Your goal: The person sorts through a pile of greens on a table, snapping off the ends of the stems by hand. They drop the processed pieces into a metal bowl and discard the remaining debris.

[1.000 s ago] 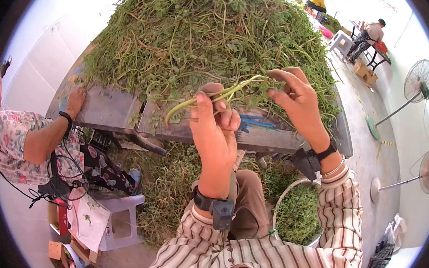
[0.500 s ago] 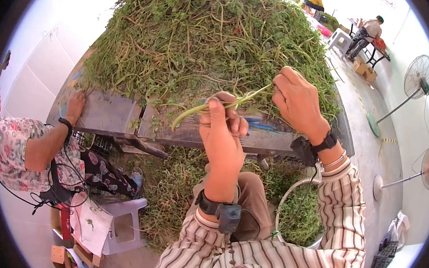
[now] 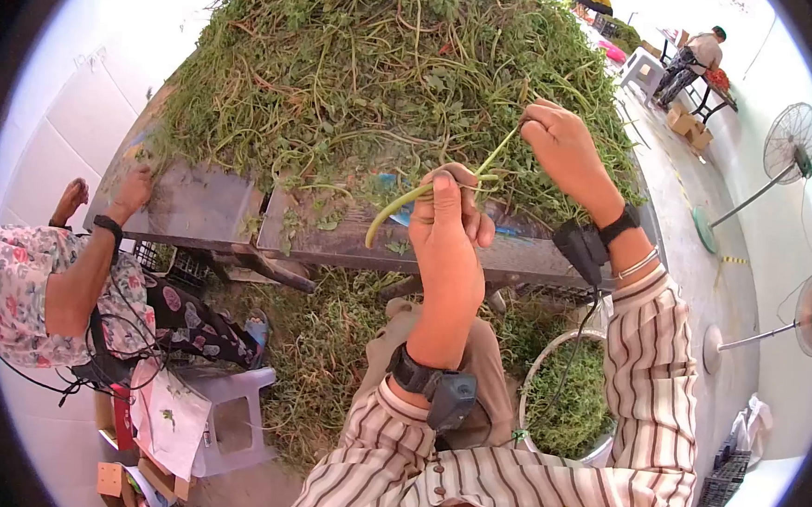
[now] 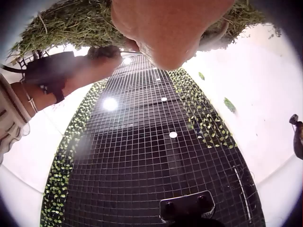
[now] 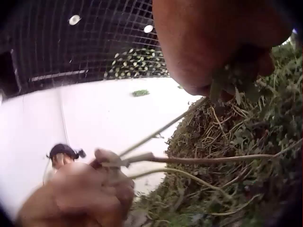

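In the head view my left hand [image 3: 450, 233] pinches a small bundle of green stems [image 3: 392, 206] between thumb and fingers, thick ends curving down to the left. One thin stem [image 3: 498, 151] runs up from it to my right hand [image 3: 570, 157], whose fingertips pinch its upper end. Both hands are above the front part of the table [image 3: 351, 241], before a large heap of leafy greens [image 3: 389, 76]. The right wrist view shows the stem [image 5: 163, 128] stretched between the left hand [image 5: 85, 189] and the right hand [image 5: 213, 42], with leaves at the right fingertips.
A round basket of greens [image 3: 566, 398] stands below the table at the right. Loose greens [image 3: 315, 369] cover the floor under the table. At the left a person in a floral shirt [image 3: 28, 277] rests a hand at the table; a stool [image 3: 233, 420] is nearby. Fans [image 3: 792, 147] stand at the right.
Both hands closed in on the stems, then my left hand moved right with the bundle. My right hand pinched a thin stem and rose slightly, so the stem now slants more steeply.
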`<state>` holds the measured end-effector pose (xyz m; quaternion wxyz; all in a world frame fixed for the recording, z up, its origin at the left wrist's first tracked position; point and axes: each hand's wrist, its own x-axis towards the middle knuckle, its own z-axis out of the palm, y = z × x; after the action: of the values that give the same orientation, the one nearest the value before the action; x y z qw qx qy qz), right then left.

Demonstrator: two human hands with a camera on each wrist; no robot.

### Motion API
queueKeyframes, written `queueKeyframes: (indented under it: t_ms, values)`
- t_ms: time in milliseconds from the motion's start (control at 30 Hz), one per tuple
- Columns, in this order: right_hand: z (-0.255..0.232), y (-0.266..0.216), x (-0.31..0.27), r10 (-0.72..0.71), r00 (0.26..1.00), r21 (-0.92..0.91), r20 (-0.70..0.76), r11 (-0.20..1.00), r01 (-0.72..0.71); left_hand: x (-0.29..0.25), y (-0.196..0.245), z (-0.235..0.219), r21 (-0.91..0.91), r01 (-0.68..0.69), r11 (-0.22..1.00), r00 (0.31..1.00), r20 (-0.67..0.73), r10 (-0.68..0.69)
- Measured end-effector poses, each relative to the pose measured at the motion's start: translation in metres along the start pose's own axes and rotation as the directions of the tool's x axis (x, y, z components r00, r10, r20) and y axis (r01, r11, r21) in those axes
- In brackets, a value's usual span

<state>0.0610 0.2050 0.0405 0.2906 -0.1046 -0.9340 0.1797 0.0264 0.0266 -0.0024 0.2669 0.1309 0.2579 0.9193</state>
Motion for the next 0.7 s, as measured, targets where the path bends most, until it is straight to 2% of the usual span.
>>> queueKeyframes:
  t_ms: [133, 200, 233, 267, 300, 333, 367, 400, 433, 467, 500, 567, 600, 633, 700]
  values:
    - [-0.002, 0.005, 0.009, 0.088, 0.995, 0.093, 0.055, 0.991, -0.093, 0.001, -0.003, 0.001, 0.028, 0.006, 1.000, 1.000, 0.022, -0.007]
    - [-0.007, 0.006, 0.014, 0.276, 0.942, 0.223, 0.189, 0.923, -0.315, -0.002, -0.003, 0.001, 0.029, 0.015, 0.999, 1.000, 0.021, -0.016]
    - [-0.005, 0.019, 0.019, 0.279, 0.941, 0.220, 0.191, 0.922, -0.318, -0.003, 0.000, 0.005, 0.019, 0.006, 1.000, 1.000, -0.017, -0.006]
    - [-0.004, 0.042, 0.024, -0.020, 0.997, -0.188, 0.069, 0.982, 0.033, -0.004, 0.001, 0.007, 0.008, -0.003, 1.000, 0.999, -0.054, 0.004]
    - [-0.009, 0.065, 0.028, -0.342, 0.936, -0.579, 0.084, 0.748, 0.325, -0.004, 0.006, 0.006, 0.007, 0.000, 1.000, 0.999, -0.053, 0.000]
    - [-0.027, 0.072, 0.029, -0.356, 0.929, -0.644, 0.099, 0.689, 0.333, -0.003, 0.016, 0.001, 0.070, -0.120, 0.990, 0.992, -0.036, 0.123]
    - [-0.032, 0.077, 0.026, -0.358, 0.928, -0.644, 0.100, 0.688, 0.335, 0.000, 0.024, -0.005, 0.129, -0.243, 0.961, 0.969, -0.016, 0.247]
    - [-0.041, 0.060, 0.018, -0.025, 0.999, -0.325, -0.047, 0.946, 0.009, 0.005, 0.029, -0.009, 0.089, -0.213, 0.973, 0.973, -0.070, 0.220]
    - [-0.045, 0.049, 0.008, 0.347, 0.937, 0.063, -0.046, 0.937, -0.344, 0.008, 0.030, -0.011, 0.086, -0.212, 0.973, 0.972, -0.084, 0.219]
    - [-0.043, 0.045, -0.001, 0.351, 0.936, 0.060, -0.042, 0.936, -0.348, 0.010, 0.029, -0.012, 0.022, -0.207, 0.978, 0.975, -0.079, 0.208]
    - [-0.039, 0.042, -0.008, 0.374, 0.927, 0.219, 0.028, 0.903, -0.371, 0.012, 0.029, -0.012, -0.041, -0.197, 0.980, 0.979, -0.064, 0.194]
    - [-0.028, 0.032, -0.021, 0.381, 0.908, 0.510, 0.172, 0.754, -0.413, 0.010, 0.029, -0.011, -0.064, -0.205, 0.977, 0.979, -0.020, 0.204]
    - [-0.024, 0.023, -0.026, 0.450, 0.857, 0.588, 0.250, 0.633, -0.504, 0.009, 0.030, -0.010, -0.073, -0.214, 0.974, 0.977, -0.021, 0.213]
    - [-0.022, 0.017, -0.032, 0.453, 0.854, 0.587, 0.257, 0.629, -0.510, 0.008, 0.030, -0.011, -0.083, -0.225, 0.971, 0.974, -0.029, 0.223]
    - [-0.018, 0.007, -0.039, 0.430, 0.789, 0.443, 0.439, 0.660, -0.607, 0.009, 0.031, -0.014, -0.100, -0.228, 0.968, 0.973, -0.009, 0.229]
